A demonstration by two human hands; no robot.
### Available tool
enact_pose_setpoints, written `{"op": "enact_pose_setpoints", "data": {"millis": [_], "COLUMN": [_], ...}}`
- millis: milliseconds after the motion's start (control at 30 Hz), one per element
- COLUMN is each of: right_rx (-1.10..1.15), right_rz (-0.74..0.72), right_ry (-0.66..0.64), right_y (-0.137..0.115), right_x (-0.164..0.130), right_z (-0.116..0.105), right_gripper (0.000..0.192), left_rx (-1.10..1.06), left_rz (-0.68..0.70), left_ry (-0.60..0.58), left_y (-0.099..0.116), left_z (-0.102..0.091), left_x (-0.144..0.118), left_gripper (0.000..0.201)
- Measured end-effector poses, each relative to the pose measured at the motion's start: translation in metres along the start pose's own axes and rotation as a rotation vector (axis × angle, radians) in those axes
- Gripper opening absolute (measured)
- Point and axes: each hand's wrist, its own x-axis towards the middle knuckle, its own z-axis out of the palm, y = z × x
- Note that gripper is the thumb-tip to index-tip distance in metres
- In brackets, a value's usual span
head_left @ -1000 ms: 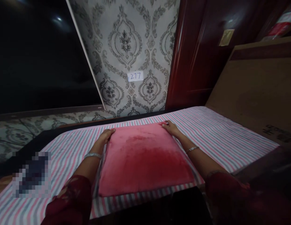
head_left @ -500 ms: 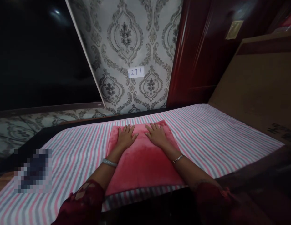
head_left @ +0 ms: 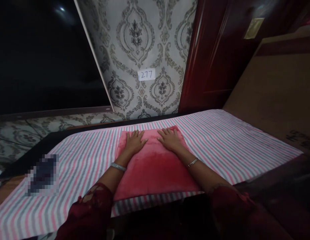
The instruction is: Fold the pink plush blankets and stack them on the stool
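Observation:
A flat pink-red plush piece (head_left: 155, 173), like a cushion cover or folded soft cloth, lies on the striped cloth (head_left: 215, 140). On its far left part my left hand (head_left: 135, 142) rests palm down, fingers spread. My right hand (head_left: 170, 139) lies flat near the far right corner, its fingers also apart. Neither hand grips anything; both touch the plush surface. The near edge of the plush piece runs close to the striped cloth's front edge.
A large dark screen (head_left: 45, 60) stands at the left, in front of patterned wallpaper. On the wall is a paper label (head_left: 146, 74) reading 277. A cardboard box (head_left: 275, 86) leans at the right by a dark red door (head_left: 210, 60). A pixelated dark item (head_left: 43, 175) lies at left.
My right hand has shifted slightly to the right over the plush piece. My left hand stays nearly in place. The camera view has tilted slightly.

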Motion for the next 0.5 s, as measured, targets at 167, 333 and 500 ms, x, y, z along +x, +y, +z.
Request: {"op": "enact_pose_setpoints", "data": {"millis": [167, 333, 500], "right_rx": [0.08, 0.195, 0.348], "right_rz": [0.132, 0.129, 0.104], "right_ry": [-0.008, 0.053, 0.136], "right_y": [0.031, 0.041, 0.052], "right_x": [-0.008, -0.012, -0.008], "right_z": [0.0, 0.018, 0.02], "right_gripper": [0.055, 0.057, 0.06], "left_rx": [-0.151, -0.315, -0.458], "left_rz": [-0.198, -0.237, -0.299], "left_ry": [-0.032, -0.024, 0.067], "left_y": [-0.031, -0.038, -0.047], "left_z": [-0.006, 0.003, -0.004], "left_x": [-0.005, -0.009, -0.007], "left_gripper": [0.067, 0.066, 0.066]}}
